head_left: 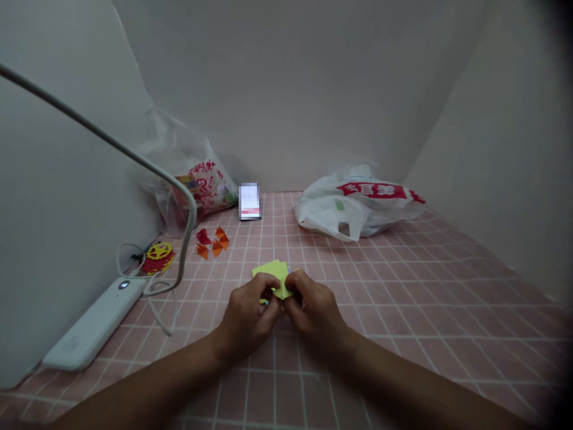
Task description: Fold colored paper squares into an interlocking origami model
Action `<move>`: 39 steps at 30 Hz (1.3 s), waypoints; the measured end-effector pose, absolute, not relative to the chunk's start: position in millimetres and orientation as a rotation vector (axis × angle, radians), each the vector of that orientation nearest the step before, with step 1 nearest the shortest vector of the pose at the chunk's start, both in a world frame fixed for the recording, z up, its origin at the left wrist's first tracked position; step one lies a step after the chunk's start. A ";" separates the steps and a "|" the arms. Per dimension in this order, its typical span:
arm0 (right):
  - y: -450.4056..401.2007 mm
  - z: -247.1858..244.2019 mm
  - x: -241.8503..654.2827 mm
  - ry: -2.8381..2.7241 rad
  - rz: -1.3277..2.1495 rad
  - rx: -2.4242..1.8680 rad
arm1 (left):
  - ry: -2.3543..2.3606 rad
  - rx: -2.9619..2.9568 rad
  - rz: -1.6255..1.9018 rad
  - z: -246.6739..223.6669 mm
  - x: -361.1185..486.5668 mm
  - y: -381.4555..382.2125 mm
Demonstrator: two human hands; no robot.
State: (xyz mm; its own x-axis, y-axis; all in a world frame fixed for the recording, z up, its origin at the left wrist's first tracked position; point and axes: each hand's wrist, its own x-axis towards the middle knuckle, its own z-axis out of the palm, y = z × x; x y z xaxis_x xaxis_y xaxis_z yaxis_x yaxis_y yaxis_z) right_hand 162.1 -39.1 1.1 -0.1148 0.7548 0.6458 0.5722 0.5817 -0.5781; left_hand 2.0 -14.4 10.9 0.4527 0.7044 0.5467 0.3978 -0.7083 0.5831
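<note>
At the far left, we see a white power bank point(96, 325) lying at a slant beside the wall point(54, 197), its small round display lit. A pale cable point(89, 125) crosses the upper left, bends downward and curls near the power bank (we cannot trace whether the thinner loops there belong to it). Just beyond lie red and yellow cut-outs point(159, 257), a yellow piece uppermost. Behind them, a translucent bag point(208, 185) with red print leans towards the wall. To the right of the cut-outs, we find a loose cluster of small folded pieces point(217, 246), orange and red, flat on the pink tiled surface point(430, 310). Farther back stands a phone point(249, 201), its screen bright and blurred.

Near the middle, the left hand point(247, 307) is curled, its thumb and index finger drawn narrowly together at the left edge of a folded yellow paper point(283, 290). Yellow sheets point(270, 268) show just behind it; we cannot tell whether they touch the paper. The paper sits between the 2 hands, low over the tiles, its point towards the person. The right hand point(317, 306) is likewise curled, thumb and index finger closed in on the paper's right edge. Farther right and back, we see a white plastic bag point(322, 210) with a red printed band, slumped on the tiles.
</note>
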 end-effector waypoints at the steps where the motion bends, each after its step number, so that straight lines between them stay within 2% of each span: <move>1: -39.6 1.1 161.6 -1.791 0.226 -1.084 | 0.932 2.401 1.169 11.4 1.7 -14.6; 10: -48.1 2.6 157.5 -1.709 0.245 -1.092 | 0.889 2.744 1.290 16.5 0.6 -19.7; 15: -47.3 2.3 158.4 -1.667 0.313 -1.095 | 0.857 2.689 1.234 14.5 0.0 -19.9; 22: -54.4 6.8 156.4 -1.672 0.174 -1.079 | 0.895 2.527 1.213 12.8 -1.7 -21.9; 27: -50.9 4.3 158.8 -1.676 0.205 -1.078 | 0.878 2.490 1.242 13.8 -1.4 -21.6; 31: -44.6 3.1 164.5 -1.669 0.250 -1.089 | 0.864 2.176 1.200 21.2 1.3 -22.1; 35: -39.2 2.7 167.9 -1.771 0.074 -1.035 | 0.894 1.644 1.017 30.8 4.4 -17.9; 39: -35.1 1.4 169.0 -1.908 -0.006 -0.901 | 0.917 1.487 0.904 35.2 5.4 -11.5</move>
State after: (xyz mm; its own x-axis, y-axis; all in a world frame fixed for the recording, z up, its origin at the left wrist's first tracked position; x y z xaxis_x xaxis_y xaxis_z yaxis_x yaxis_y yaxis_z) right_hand 169.0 -35.1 1.4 -0.2372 0.5821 0.7777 0.5871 0.7238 -0.3626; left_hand 5.4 -11.5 35.2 0.4061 0.9124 0.0518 0.0642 -0.0850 0.9943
